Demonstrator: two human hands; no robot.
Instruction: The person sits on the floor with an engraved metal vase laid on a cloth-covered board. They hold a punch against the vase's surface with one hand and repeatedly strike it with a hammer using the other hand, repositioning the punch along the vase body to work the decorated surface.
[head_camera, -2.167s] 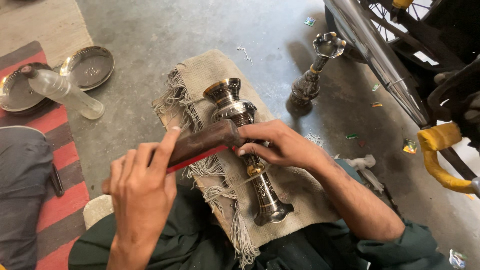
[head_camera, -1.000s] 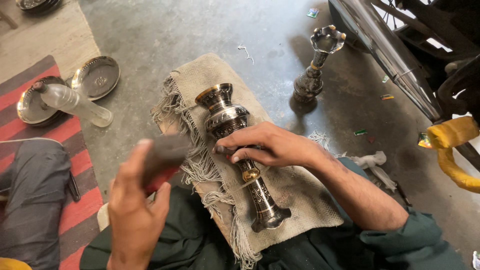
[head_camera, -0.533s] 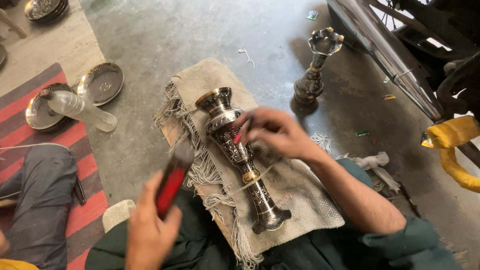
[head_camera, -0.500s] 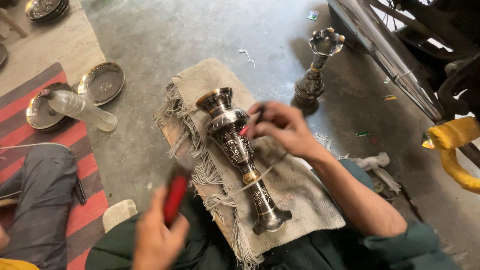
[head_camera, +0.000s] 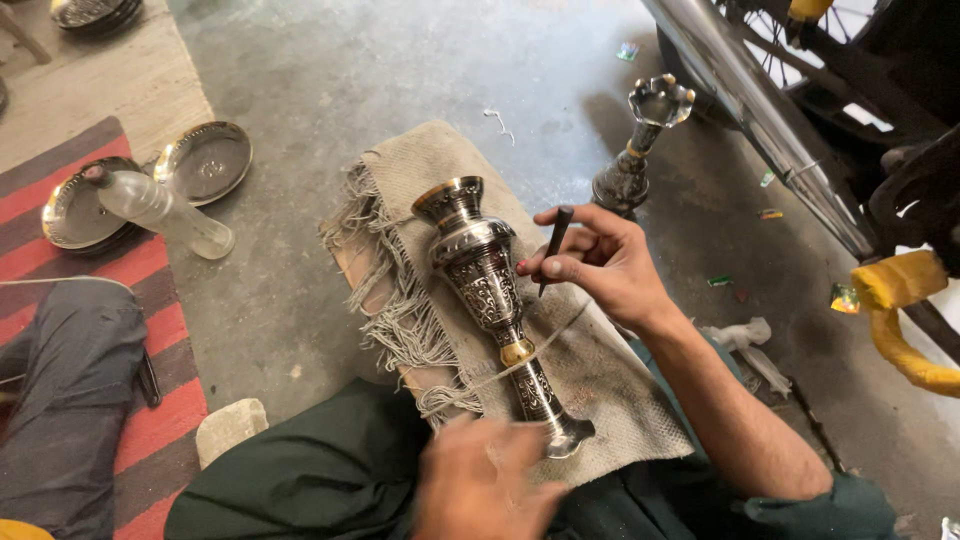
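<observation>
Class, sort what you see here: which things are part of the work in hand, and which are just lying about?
In use:
engraved metal vase
thin punch in the right hand
burlap cloth under the vase
left hand, blurred

Lying about:
plastic bottle
metal plates
second vase
stone

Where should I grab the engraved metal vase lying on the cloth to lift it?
Probably the narrow stem just below the gold band of the vase, coming from above. It lies on its side on the cloth, mouth pointing away, so the slim stem is exposed and easier to close fingers around than the wide body.
</observation>
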